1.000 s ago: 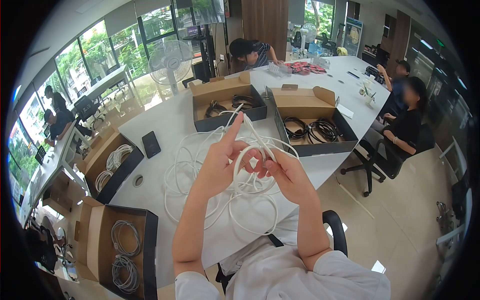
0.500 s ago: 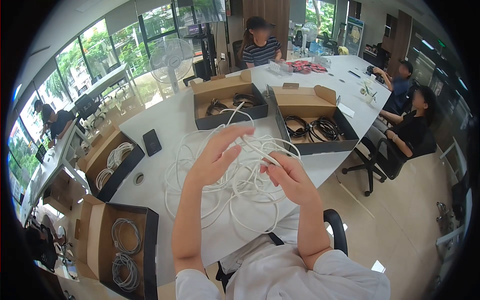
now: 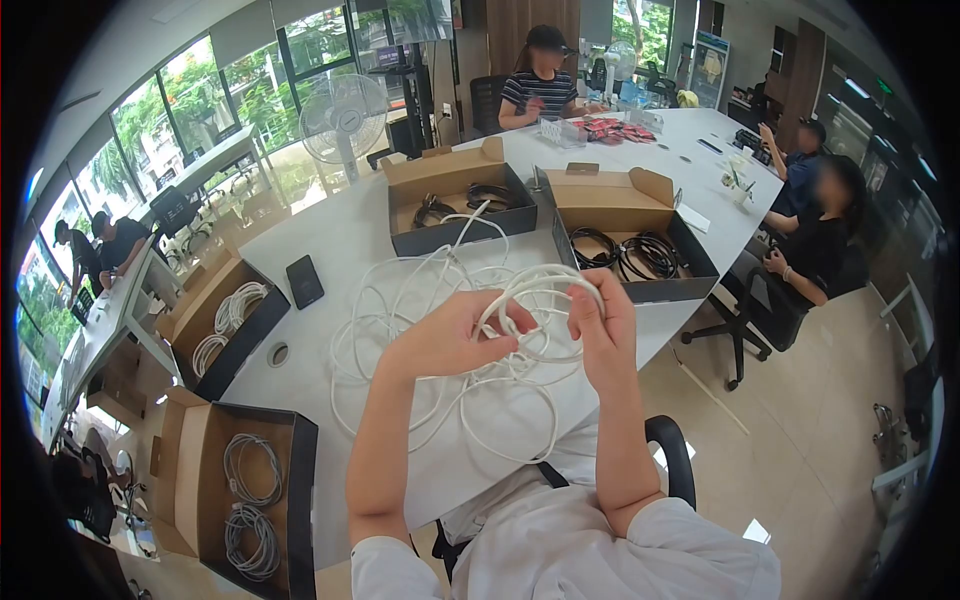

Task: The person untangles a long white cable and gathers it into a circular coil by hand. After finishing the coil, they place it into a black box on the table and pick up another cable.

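Above the table's front edge, a white cable (image 3: 540, 276) is gathered into a round coil between my two hands. My left hand (image 3: 450, 333) grips the coil's left side, its fingers curled around the strands. On the right side, my right hand (image 3: 603, 330) has its fingers wrapped round the same loops. Beneath and to the left, loose white cable (image 3: 385, 345) spreads over the tabletop in a tangle. One strand runs up over the front wall of the back box (image 3: 465, 236), which holds coiled black cables.
Another box (image 3: 650, 291) with black cable coils stands at right. At left are a box of white coils (image 3: 240, 338) and one of grey coils (image 3: 300, 470). A phone (image 3: 304, 282) lies near a round table hole (image 3: 278, 355). Several people sit or stand around the room.
My left hand has come down from its raised, spread pose and closed on the cable. The loops now form a rounder coil, and my right hand is slightly higher.
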Available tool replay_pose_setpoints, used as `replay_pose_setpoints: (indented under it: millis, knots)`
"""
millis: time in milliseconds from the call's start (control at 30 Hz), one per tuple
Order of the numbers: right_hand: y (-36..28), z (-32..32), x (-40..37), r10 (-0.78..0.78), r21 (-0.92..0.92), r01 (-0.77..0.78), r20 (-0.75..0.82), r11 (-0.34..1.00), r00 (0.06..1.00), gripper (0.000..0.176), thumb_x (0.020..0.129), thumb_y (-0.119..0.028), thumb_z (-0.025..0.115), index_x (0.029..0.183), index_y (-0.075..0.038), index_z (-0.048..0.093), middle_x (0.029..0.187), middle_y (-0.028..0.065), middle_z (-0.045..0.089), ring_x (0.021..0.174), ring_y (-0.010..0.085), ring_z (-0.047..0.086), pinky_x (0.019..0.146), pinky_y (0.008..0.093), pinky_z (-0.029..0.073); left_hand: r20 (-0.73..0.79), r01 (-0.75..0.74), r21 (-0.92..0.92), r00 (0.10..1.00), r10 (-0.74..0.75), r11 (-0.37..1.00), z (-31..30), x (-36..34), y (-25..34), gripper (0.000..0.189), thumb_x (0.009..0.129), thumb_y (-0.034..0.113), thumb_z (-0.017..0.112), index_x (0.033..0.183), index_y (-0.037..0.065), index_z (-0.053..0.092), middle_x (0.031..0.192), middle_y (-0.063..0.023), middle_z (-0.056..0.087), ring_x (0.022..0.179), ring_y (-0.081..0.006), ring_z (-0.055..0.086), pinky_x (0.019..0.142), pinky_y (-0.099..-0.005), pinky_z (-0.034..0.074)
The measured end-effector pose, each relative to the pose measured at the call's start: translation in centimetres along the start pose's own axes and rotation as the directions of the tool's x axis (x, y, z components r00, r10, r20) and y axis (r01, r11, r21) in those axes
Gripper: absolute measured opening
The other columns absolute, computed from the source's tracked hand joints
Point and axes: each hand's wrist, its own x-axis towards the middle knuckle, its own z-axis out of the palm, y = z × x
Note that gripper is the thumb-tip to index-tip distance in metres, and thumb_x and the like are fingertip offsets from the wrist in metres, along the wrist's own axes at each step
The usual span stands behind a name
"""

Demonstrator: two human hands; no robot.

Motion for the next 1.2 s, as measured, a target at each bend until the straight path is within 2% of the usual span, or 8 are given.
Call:
replay_pose_setpoints:
  millis: [267, 467, 633, 667, 867, 967, 1067, 1200]
  knots:
    - [0.6, 0.3, 0.0, -0.189, 0.103, 0.212, -0.197, 0.972, 0.962, 0.02, 0.099, -0.022, 0.049, 0.099, -0.003, 0.054, 0.068, -0.006, 0.046, 0.06, 0.0013, 0.036, 0.054, 0.018, 0.03, -0.024, -0.279, -0.45, 0.953, 0.301, 0.848, 2.4, 2.2, -2.0, 0.031, 0.093, 0.032, 0.054, 0.092, 0.001, 0.058, 0.103, -0.013, 0.06, 0.106, -0.0221, 0.055, 0.092, -0.0361, 0.043]
    - [1.8, 0.7, 0.4, -0.106, 0.102, 0.111, -0.055, 0.989, 0.993, 0.022, 0.099, -0.024, 0.05, 0.095, -0.002, 0.055, 0.073, -0.0036, 0.049, 0.065, 0.0029, 0.041, 0.057, 0.0191, 0.033, -0.223, -0.326, -0.778, 0.942, 0.25, 0.537, 2.5, 1.4, 0.0, 0.032, 0.101, 0.032, 0.043, 0.093, 0.003, 0.055, 0.078, -0.0008, 0.049, 0.069, -0.0121, 0.051, 0.063, -0.0264, 0.041]
    - [1.3, 1.1, 0.4, 0.015, -0.05, -0.013, 0.026, 0.999, 1.0, 0.027, 0.096, -0.024, 0.054, 0.102, 0.001, 0.06, 0.074, 0.0008, 0.058, 0.072, 0.0075, 0.05, 0.063, 0.0211, 0.038, -0.279, -0.215, -0.702, 0.96, 0.016, 0.679, 1.6, 0.5, 1.3, 0.035, 0.101, 0.032, 0.045, 0.094, 0.001, 0.058, 0.062, 0.0071, 0.035, 0.051, -0.0035, 0.029, 0.047, -0.0212, 0.027]
    - [0.9, 0.4, 0.6, 0.039, -0.259, -0.025, 0.049, 0.966, 0.998, 0.033, 0.091, -0.02, 0.06, 0.116, 0.002, 0.056, 0.096, 0.0089, 0.063, 0.086, 0.0141, 0.055, 0.071, 0.0256, 0.042, -0.279, -0.184, -0.657, 0.96, -0.009, 0.732, 1.4, 0.5, 1.3, 0.034, 0.101, 0.031, 0.045, 0.095, 0.0, 0.059, 0.06, 0.0079, 0.033, 0.05, -0.0028, 0.026, 0.046, -0.0209, 0.024]
    - [-0.4, 0.5, 0.5, -0.373, -0.632, 0.295, 0.01, 0.716, 0.928, 0.066, 0.074, -0.006, 0.071, 0.134, -0.001, 0.042, 0.138, 0.0172, 0.04, 0.119, 0.0299, 0.046, 0.089, 0.0428, 0.042, -0.203, -0.01, -0.274, 0.978, -0.048, 0.962, 1.8, 0.7, 1.1, 0.027, 0.099, 0.025, 0.049, 0.094, 0.002, 0.063, 0.059, 0.0084, 0.034, 0.051, -0.0021, 0.029, 0.046, -0.0208, 0.023]
    - [-1.4, 0.4, 0.8, -0.477, -0.711, 0.444, 0.173, 0.545, 0.862, 0.058, 0.072, -0.001, 0.07, 0.127, -0.002, 0.051, 0.127, 0.0178, 0.051, 0.113, 0.0301, 0.052, 0.088, 0.0429, 0.044, -0.116, -0.003, -0.238, 0.993, -0.025, 0.971, 2.4, 0.8, 1.4, 0.026, 0.098, 0.023, 0.051, 0.091, 0.002, 0.065, 0.058, 0.0085, 0.037, 0.051, -0.0017, 0.03, 0.045, -0.0213, 0.024]
    - [-0.1, -0.8, 0.7, -0.237, -0.497, 0.381, 0.329, 0.78, 0.914, 0.034, 0.077, 0.0, 0.066, 0.111, 0.0, 0.061, 0.097, 0.0141, 0.064, 0.088, 0.0214, 0.063, 0.074, 0.0347, 0.049, -0.168, -0.015, -0.138, 0.986, -0.008, 0.99, 2.2, 0.4, 1.6, 0.025, 0.097, 0.022, 0.053, 0.09, 0.002, 0.066, 0.058, 0.0081, 0.039, 0.052, -0.0015, 0.032, 0.045, -0.0211, 0.026]
    - [-1.9, -0.6, -0.1, 0.215, -0.284, -0.12, 0.333, 0.951, 0.918, 0.012, 0.091, -0.009, 0.06, 0.089, 0.002, 0.066, 0.061, 0.0038, 0.056, 0.053, 0.0051, 0.051, 0.048, 0.0219, 0.04, -0.1, 0.036, -0.12, 0.994, -0.048, 0.992, 1.6, 0.1, 1.7, 0.024, 0.095, 0.022, 0.056, 0.085, 0.002, 0.066, 0.059, 0.0065, 0.045, 0.053, -0.0019, 0.038, 0.047, -0.0206, 0.03]
